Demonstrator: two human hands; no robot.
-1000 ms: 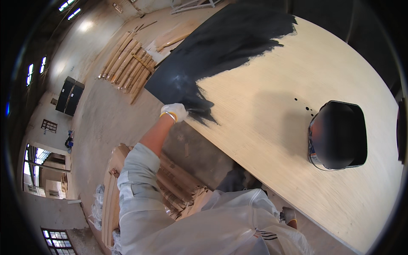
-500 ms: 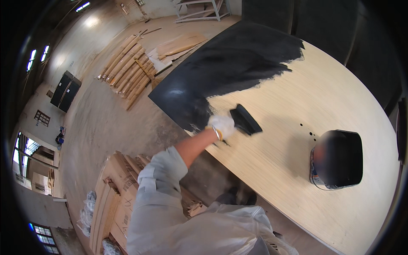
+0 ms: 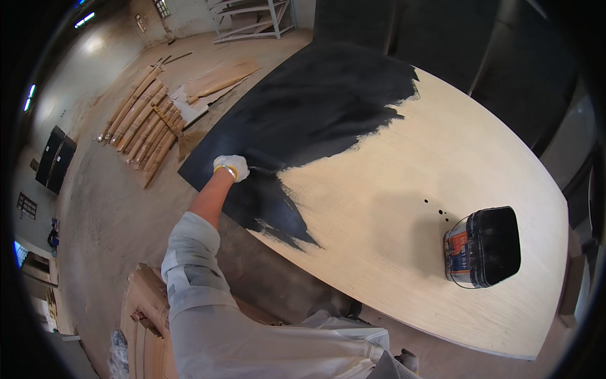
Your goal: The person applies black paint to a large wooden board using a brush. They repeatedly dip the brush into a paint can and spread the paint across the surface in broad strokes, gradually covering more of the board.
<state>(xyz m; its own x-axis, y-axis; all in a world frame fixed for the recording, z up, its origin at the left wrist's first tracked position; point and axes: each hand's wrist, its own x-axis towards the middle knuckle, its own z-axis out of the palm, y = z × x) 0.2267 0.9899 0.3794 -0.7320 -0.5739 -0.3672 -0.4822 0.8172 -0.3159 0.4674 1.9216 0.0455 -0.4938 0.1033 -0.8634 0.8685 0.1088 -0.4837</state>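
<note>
My left hand (image 3: 233, 167), in a white glove with a yellow cuff, is closed around the handle of a wide flat paintbrush (image 3: 261, 169). The brush lies over the wet black paint (image 3: 328, 101), its dark head hard to separate from the coat. Beneath it is a large pale wood-grain panel (image 3: 391, 170), black across its far left part with a ragged edge. A square paint bucket (image 3: 459, 252), blackened inside, stands on the bare wood to the right. My right hand (image 3: 409, 361), in a dark-looking glove, shows small at the lower edge; its fingers are unclear.
Several black drops (image 3: 440, 212) dot the panel beside the bucket. Dark boards (image 3: 435, 38) stand along the far side. Wrapped brown bundles (image 3: 142, 117) lie on the floor to the left, and cardboard packs (image 3: 142, 303) stand close at lower left. A metal rack (image 3: 252, 19) is at the back.
My left hand has carried the brush leftward and away, from bare wood onto the black area. Black paint now spreads further along the near left edge. The view has shifted right.
</note>
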